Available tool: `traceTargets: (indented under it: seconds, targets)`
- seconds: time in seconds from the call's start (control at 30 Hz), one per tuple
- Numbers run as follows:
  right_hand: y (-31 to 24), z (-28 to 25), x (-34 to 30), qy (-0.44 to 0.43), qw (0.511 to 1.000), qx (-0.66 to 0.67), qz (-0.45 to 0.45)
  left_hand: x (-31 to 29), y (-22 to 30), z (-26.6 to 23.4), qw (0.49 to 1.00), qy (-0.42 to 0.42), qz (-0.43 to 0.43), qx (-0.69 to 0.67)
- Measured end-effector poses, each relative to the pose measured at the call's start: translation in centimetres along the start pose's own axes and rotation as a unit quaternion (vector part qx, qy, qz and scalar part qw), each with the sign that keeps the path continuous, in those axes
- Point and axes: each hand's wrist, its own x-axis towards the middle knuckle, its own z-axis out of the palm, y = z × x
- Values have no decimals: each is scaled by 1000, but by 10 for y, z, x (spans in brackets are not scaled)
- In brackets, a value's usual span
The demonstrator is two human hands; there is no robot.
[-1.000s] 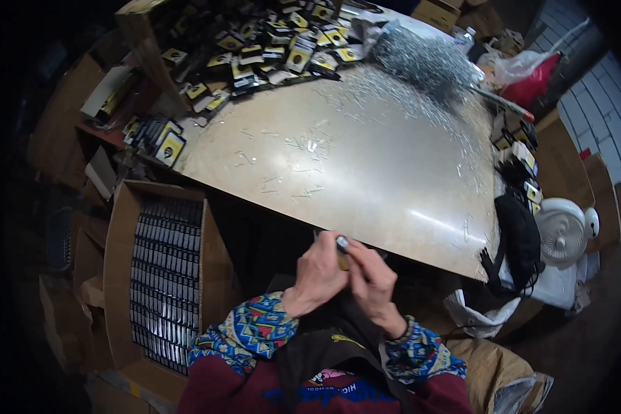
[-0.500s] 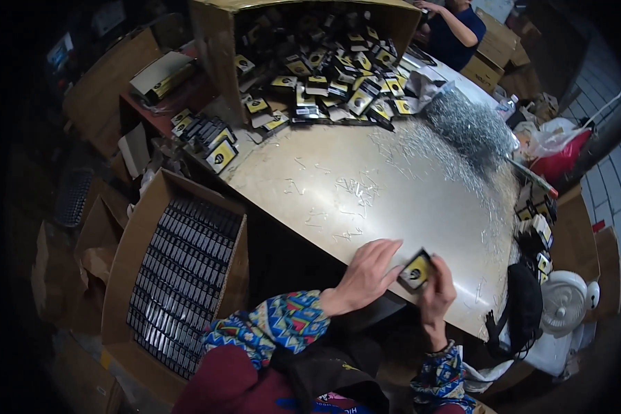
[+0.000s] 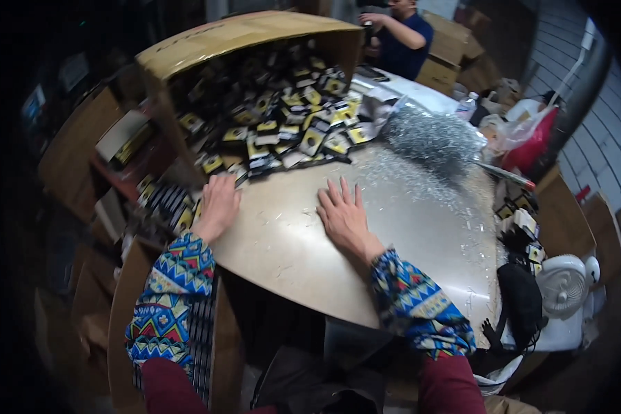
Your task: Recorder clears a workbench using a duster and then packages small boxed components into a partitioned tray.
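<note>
My right hand (image 3: 345, 218) lies palm down on the pale table (image 3: 303, 276), fingers spread, with small bent wire pieces (image 3: 307, 215) scattered near it. At the table's left edge is my left hand (image 3: 218, 208), fingers stretched forward and nothing visible in them. Right beside it stands a row of small black-and-yellow packs (image 3: 169, 204), partly hidden by that hand. Beyond both hands, a large cardboard box (image 3: 248, 38) lies on its side, with a heap of loose black-and-yellow packs (image 3: 313, 141) spilling from its mouth onto the table.
A mound of thin metal wire pieces (image 3: 431, 138) sits at the far right. A white fan (image 3: 563, 284) and a black bag (image 3: 519, 297) stand by the right edge. Under my left arm is an open carton (image 3: 228, 345) of packed rows. A person (image 3: 407, 41) works at the back.
Both hands have moved forward and apart, the left one to the table's left edge. The pack that was in my right hand is no longer there. The view has shifted.
</note>
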Motion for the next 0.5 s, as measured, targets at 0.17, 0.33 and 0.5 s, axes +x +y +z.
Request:
traceTargets:
  seconds: [0.17, 0.33, 0.5]
  targets:
    - [91, -11, 12, -119, 981, -30, 149, 77, -15, 24, 961, -188, -172, 110]
    - [121, -37, -57, -143, 976, 12, 162, 92, 7, 21, 969, -199, -139, 39]
    - [115, -72, -130, -159, 979, 27, 127, 72, 31, 10, 993, -3, -70, -94]
